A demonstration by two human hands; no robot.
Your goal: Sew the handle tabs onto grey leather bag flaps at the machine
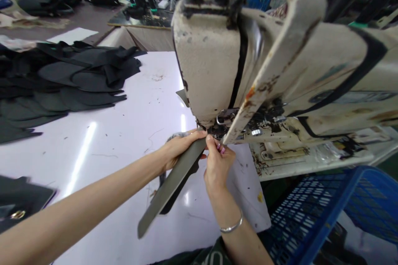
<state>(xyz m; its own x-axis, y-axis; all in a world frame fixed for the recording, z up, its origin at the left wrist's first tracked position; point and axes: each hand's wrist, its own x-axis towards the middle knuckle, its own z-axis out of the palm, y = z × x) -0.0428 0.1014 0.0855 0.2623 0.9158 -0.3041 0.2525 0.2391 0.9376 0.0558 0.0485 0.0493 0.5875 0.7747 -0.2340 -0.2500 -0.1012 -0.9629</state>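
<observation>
A long dark grey-green strip of material (174, 182) slants from the sewing machine (208, 62) down toward me, with a blacker layer beneath it. My left hand (183, 145) closes on its upper end from the left, thumb on top. On the right side of that end, my right hand (217, 157) pinches the edge close to the machine's presser foot (214, 128). A small pink-and-white item shows at the right fingers; I cannot tell what it is. The needle area is mostly hidden by the machine head and my fingertips.
Piled dark grey cut pieces (62, 78) cover the left of the white table (118, 165). A dark piece with a metal eyelet (18, 214) lies at the near left. A blue plastic crate (336, 211) stands at the lower right. Thread scraps dot the tabletop.
</observation>
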